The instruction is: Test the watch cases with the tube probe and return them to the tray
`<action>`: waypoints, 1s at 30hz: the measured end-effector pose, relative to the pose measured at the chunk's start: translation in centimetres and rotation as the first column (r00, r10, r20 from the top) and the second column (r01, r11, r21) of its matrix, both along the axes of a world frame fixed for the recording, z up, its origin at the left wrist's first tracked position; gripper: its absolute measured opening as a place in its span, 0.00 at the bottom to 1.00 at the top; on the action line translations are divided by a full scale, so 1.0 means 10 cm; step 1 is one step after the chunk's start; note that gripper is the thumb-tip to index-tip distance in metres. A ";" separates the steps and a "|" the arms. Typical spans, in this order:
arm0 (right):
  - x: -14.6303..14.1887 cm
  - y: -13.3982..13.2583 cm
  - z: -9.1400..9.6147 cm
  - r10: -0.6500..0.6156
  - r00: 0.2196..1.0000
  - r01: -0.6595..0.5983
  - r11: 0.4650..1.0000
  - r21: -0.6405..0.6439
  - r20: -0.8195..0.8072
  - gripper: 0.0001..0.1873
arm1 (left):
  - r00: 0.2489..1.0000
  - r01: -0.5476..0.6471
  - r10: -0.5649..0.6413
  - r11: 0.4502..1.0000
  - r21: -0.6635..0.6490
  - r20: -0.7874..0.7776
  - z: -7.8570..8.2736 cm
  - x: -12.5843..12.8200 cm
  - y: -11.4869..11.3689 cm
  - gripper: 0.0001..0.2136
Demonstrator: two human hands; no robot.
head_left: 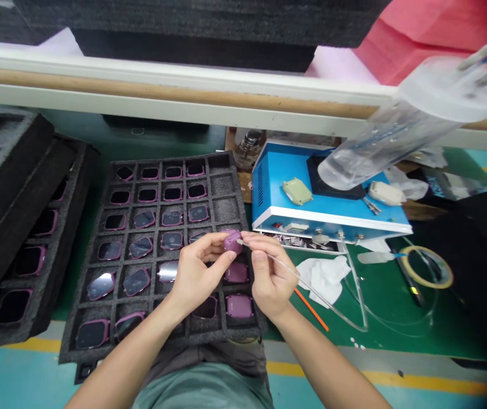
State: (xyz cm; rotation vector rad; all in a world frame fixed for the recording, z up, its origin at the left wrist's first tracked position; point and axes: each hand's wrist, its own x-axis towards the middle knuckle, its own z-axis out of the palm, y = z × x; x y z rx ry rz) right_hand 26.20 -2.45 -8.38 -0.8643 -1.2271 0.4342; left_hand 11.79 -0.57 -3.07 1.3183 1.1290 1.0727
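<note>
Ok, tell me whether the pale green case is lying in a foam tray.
No, the pale green case lies on top of the blue box.

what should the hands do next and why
I'd probably steady the purple case in the left hand and check where the tube tip sits: the right hand holds it right at the case, and whether they touch is too small to tell.

A glossy purple watch case (pixel 231 243) is held raised and tilted; a thin clear tube (pixel 322 299) has its pale tip at it, sloping rightward, then bending sharply upward.
</note>
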 end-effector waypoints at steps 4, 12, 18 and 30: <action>0.00 0.02 0.02 -0.002 1.000 0.002 1.000 0.007 0.013 0.12 | 1.000 0.005 -0.005 1.000 0.012 -0.006 0.00 -0.01 0.01 0.13; -0.02 0.06 0.07 0.003 1.000 -0.003 1.000 0.011 -0.001 0.11 | 0.999 -0.013 0.014 1.000 0.029 -0.036 -0.01 -0.02 0.05 0.13; -0.01 0.07 0.06 0.003 1.000 -0.003 1.000 0.004 -0.002 0.10 | 0.999 -0.011 0.012 0.999 0.042 -0.030 -0.02 -0.02 0.05 0.14; -0.02 0.06 0.08 -0.004 1.000 0.004 1.000 -0.006 0.001 0.10 | 0.999 -0.024 0.025 0.999 0.030 -0.035 -0.02 -0.03 0.05 0.14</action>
